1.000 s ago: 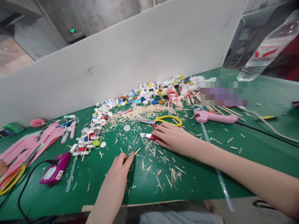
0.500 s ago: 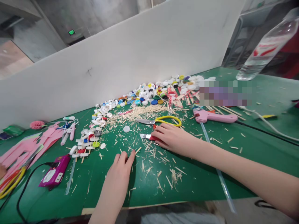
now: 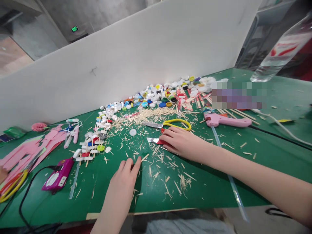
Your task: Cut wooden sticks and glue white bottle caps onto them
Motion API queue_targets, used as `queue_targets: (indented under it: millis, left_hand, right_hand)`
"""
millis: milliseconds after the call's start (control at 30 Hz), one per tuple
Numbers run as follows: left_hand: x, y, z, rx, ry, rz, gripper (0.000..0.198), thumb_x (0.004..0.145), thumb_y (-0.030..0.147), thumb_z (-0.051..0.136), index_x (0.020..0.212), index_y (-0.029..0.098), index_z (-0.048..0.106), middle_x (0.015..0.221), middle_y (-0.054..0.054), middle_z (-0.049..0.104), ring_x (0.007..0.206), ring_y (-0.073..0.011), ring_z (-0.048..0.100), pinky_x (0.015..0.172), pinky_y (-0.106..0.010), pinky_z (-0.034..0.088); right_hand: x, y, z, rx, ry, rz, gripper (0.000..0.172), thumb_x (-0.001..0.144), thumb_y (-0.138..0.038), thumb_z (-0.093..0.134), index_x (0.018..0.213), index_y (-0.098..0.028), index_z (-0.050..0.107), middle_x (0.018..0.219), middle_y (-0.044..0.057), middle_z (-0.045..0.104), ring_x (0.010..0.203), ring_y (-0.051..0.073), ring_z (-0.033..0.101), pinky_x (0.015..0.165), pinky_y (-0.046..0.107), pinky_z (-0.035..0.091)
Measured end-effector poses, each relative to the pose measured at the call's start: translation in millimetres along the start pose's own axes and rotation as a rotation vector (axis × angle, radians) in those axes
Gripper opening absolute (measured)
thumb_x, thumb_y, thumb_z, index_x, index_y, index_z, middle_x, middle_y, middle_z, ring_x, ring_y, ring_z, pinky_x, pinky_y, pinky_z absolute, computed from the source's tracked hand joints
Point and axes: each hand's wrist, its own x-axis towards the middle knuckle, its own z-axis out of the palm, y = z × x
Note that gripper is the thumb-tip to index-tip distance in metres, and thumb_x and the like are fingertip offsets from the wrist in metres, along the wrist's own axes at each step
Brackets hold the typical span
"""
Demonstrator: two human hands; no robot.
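Note:
My left hand (image 3: 124, 177) rests low over the green table, fingers bent down onto a short wooden stick (image 3: 145, 158); the stick's pale end pokes out past the thumb side. To its right, my right hand (image 3: 177, 139) lies over the red handle of a utility knife (image 3: 153, 140), fingers curled round it and the blade pointing left. Just beyond that hand are scissors with yellow handles (image 3: 175, 122), lying on the table. Wood shavings (image 3: 156, 114) are scattered around both hands. A white round disc (image 3: 133, 132) lies left of the knife blade.
Bottle caps (image 3: 156, 94) are heaped along the white partition (image 3: 122, 58); some are joined with sticks (image 3: 89, 148) at left. A pink glue gun (image 3: 226, 121) and water bottle (image 3: 280, 55) stand right. Left are a purple device (image 3: 58, 175), pink paper (image 3: 24, 151) and another person's hand (image 3: 3, 175).
The view has shifted slightly, so the background things sit a little differently in it. Both hands keep nearly the same place and grip.

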Motion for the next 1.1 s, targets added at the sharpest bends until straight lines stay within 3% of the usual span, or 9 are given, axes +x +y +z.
queue_targets:
  millis: [200,300,400,467,667,833,967,1100]
  left_hand:
    - [-2,-4,2.6,-0.071,0.004,0.054,0.072,0.071,-0.01,0.033,0.137,0.019,0.038,0.094,-0.005,0.053,0.083,-0.0172,0.051,0.058,-0.022,0.047]
    - [2,-6,-1.7,-0.203,0.029,0.003,0.06,0.077,-0.007,0.032,0.131,0.018,0.043,0.099,-0.006,0.055,0.087,-0.0174,0.053,0.067,-0.027,0.05]
    - [14,-7,-11.9,-0.466,0.026,-0.115,0.033,0.089,0.005,0.031,0.11,0.018,0.052,0.099,-0.005,0.056,0.088,-0.0155,0.056,0.076,-0.03,0.049]
    - [24,-9,-18.4,-0.639,-0.019,-0.226,0.022,0.093,0.017,0.029,0.097,0.019,0.05,0.093,-0.004,0.056,0.081,-0.0149,0.056,0.073,-0.031,0.047]
    - [53,-8,-18.8,-1.332,-0.18,-0.348,0.015,0.093,0.033,0.031,0.09,0.021,0.038,0.068,0.004,0.042,0.056,-0.0086,0.038,0.05,-0.021,0.031]
    - [71,11,-24.8,-1.87,-0.305,-0.397,0.015,0.091,0.036,0.039,0.091,0.02,0.039,0.064,0.007,0.027,0.05,-0.0055,0.022,0.045,-0.018,0.015]
    - [78,21,-30.4,-1.944,-0.357,-0.288,0.026,0.087,0.044,0.048,0.089,0.02,0.039,0.065,0.007,0.027,0.052,-0.0045,0.024,0.046,-0.017,0.019]
    - [83,26,-24.6,-1.777,-0.283,-0.23,0.034,0.082,0.047,0.057,0.093,0.02,0.04,0.065,0.008,0.029,0.048,-0.0041,0.027,0.045,-0.019,0.024]
  right_hand:
    - [0,-1,-1,-0.018,-0.02,0.002,0.026,0.093,-0.031,0.04,0.105,-0.019,0.059,0.095,0.007,0.06,0.091,0.02,0.052,0.084,0.037,0.042]
    - [-1,-5,1,-0.069,-0.022,0.012,0.027,0.094,-0.028,0.038,0.108,-0.018,0.058,0.096,0.008,0.059,0.091,0.02,0.053,0.081,0.036,0.043]
    - [0,-11,1,-0.136,0.037,0.061,0.03,0.092,-0.024,0.037,0.115,-0.014,0.055,0.098,0.011,0.058,0.086,0.021,0.054,0.075,0.036,0.043]
    - [1,-14,-1,-0.16,0.079,0.109,0.034,0.091,-0.02,0.034,0.116,-0.011,0.054,0.098,0.013,0.057,0.085,0.022,0.054,0.071,0.034,0.043]
    - [2,-18,-17,-0.017,0.124,0.292,0.034,0.089,-0.021,0.031,0.114,-0.011,0.051,0.1,0.011,0.056,0.068,0.015,0.05,0.053,0.029,0.037]
    - [4,-22,-20,-0.001,0.11,0.217,0.034,0.096,-0.033,0.026,0.1,-0.015,0.054,0.094,0.009,0.056,0.068,0.014,0.051,0.052,0.027,0.034]
    - [4,-20,-17,-0.067,0.069,0.144,0.037,0.098,-0.034,0.022,0.094,-0.015,0.054,0.087,0.007,0.058,0.064,0.014,0.051,0.048,0.028,0.027]
    - [4,-16,-16,-0.066,0.028,0.182,0.036,0.097,-0.039,0.025,0.093,-0.016,0.052,0.083,0.005,0.059,0.063,0.014,0.053,0.048,0.028,0.024]
